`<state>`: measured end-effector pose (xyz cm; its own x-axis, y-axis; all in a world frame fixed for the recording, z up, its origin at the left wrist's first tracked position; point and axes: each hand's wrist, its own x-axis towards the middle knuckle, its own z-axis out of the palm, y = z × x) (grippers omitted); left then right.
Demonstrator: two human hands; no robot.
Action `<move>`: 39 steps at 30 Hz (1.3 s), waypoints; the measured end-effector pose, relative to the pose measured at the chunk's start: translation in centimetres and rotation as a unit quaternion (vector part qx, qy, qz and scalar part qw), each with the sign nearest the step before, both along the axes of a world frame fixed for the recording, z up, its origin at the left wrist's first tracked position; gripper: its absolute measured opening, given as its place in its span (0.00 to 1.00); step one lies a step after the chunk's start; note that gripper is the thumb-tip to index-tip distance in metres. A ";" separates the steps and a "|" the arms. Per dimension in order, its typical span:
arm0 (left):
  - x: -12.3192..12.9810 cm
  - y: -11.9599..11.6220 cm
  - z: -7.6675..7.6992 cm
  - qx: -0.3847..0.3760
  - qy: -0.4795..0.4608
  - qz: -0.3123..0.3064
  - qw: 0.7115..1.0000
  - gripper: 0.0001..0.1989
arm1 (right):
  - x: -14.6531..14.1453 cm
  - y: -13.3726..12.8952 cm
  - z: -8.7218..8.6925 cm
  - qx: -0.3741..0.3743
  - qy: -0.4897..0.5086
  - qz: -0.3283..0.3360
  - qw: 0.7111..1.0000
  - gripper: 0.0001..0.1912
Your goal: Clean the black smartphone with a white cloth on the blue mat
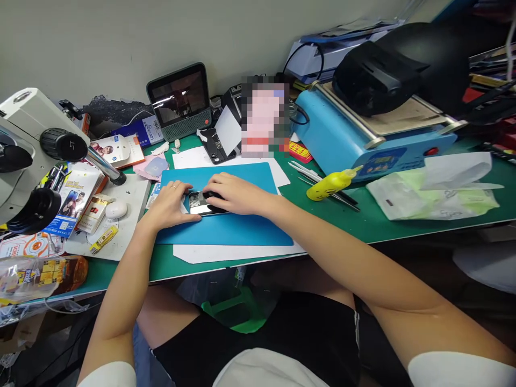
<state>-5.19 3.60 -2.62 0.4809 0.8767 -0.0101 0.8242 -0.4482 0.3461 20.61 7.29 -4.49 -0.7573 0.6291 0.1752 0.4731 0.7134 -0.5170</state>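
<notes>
A phone [198, 204] with a shiny dark face lies flat on a blue mat [226, 231]. My left hand [170, 204] steadies its left end, thumb along the near edge and fingers at the far edge. Over the phone's right part, my right hand [231, 192] has its fingers curled down on a small black piece [212, 194]; what that piece is, I cannot make out. The right end of the phone is partly covered by this hand. White paper [201, 253] sticks out beneath the mat.
A microscope [44, 140] stands at the left, near a bottle [40, 277] lying on its side. Behind the mat are a smart display [179, 102] and an opened black phone part [215, 145]. To the right are a yellow bottle [330, 185], a blue machine [342, 134] and a tissue pack [435, 193].
</notes>
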 end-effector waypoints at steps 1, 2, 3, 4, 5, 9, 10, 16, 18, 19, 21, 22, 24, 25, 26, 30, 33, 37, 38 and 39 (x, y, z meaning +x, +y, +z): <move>0.0 0.0 0.0 -0.001 -0.001 -0.001 1.000 0.42 | -1.0 0.0 0.1 0.008 -0.012 0.014 1.000 0.19; 0.0 0.0 0.1 -0.002 -0.002 -0.003 1.000 0.44 | -2.0 0.0 0.1 0.017 -0.017 0.016 1.000 0.18; 0.1 -0.1 0.1 -0.003 -0.003 -0.004 1.000 0.45 | -2.9 0.0 0.0 0.024 -0.020 0.014 0.999 0.18; 0.1 -0.1 0.2 -0.004 -0.004 -0.004 1.000 0.47 | -3.6 0.1 -0.1 0.029 -0.020 0.007 0.999 0.17; 0.1 -0.1 0.2 -0.004 -0.007 -0.005 1.000 0.47 | -4.2 0.1 -0.3 0.033 -0.020 -0.002 0.999 0.16; 0.2 -0.2 0.2 0.000 -0.018 -0.008 1.000 0.47 | -5.2 0.1 -1.3 0.058 -0.009 -0.030 0.998 0.16; 0.2 -0.2 0.1 0.004 -0.019 -0.009 1.000 0.47 | -5.2 0.1 -1.5 0.064 -0.004 -0.031 0.997 0.16; 0.0 0.0 -0.1 0.012 -0.026 -0.014 0.999 0.46 | -5.2 -0.1 -1.4 0.083 0.016 -0.027 0.996 0.15; 0.1 0.0 -0.1 0.010 -0.032 -0.012 0.999 0.46 | -5.4 -0.3 -1.1 0.084 0.005 -0.030 0.996 0.15; 0.1 0.0 0.0 0.009 -0.035 -0.012 0.999 0.46 | -5.5 -0.3 -1.0 0.083 -0.001 -0.033 0.996 0.15; 0.3 -0.1 0.2 0.009 -0.038 -0.009 0.999 0.46 | -5.7 -0.5 -1.0 0.082 -0.012 -0.041 0.996 0.15; 0.3 -0.1 0.2 0.008 -0.039 -0.007 0.999 0.46 | -5.8 -0.5 -1.0 0.083 -0.014 -0.047 0.995 0.15; 0.4 -0.1 0.3 0.007 -0.041 -0.004 0.999 0.45 | -6.0 -0.6 -1.1 0.087 -0.013 -0.058 0.994 0.15; 0.4 0.0 0.3 0.007 -0.043 -0.004 0.999 0.45 | -6.1 -0.6 -1.2 0.089 -0.011 -0.062 0.994 0.15; 0.4 0.0 0.2 0.006 -0.045 -0.006 0.999 0.45 | -6.2 -0.6 -1.2 0.091 -0.010 -0.066 0.994 0.15; 0.4 0.0 0.1 0.012 -0.045 -0.012 0.999 0.46 | -6.6 -0.7 -1.1 0.084 -0.022 -0.078 0.993 0.16; 0.5 -0.1 0.1 0.014 -0.044 -0.014 0.999 0.45 | -6.7 -0.8 -0.8 0.077 -0.032 -0.082 0.993 0.17; 0.7 -0.1 0.1 0.013 -0.053 -0.015 0.998 0.44 | -6.6 -0.8 -0.7 0.066 -0.013 -0.083 0.994 0.17; 0.7 -0.1 0.1 0.013 -0.056 -0.016 0.998 0.44 | -6.6 -0.7 -0.7 0.062 -0.008 -0.084 0.995 0.16; 0.7 -0.1 0.1 0.013 -0.058 -0.017 0.998 0.43 | -6.6 -0.7 -0.8 0.059 -0.005 -0.084 0.995 0.16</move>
<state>-4.48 3.46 -2.50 0.5071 0.8591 0.0700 0.7636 -0.4854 0.4258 13.99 6.60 -5.29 -0.6446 0.7228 0.2491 0.5955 0.6790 -0.4294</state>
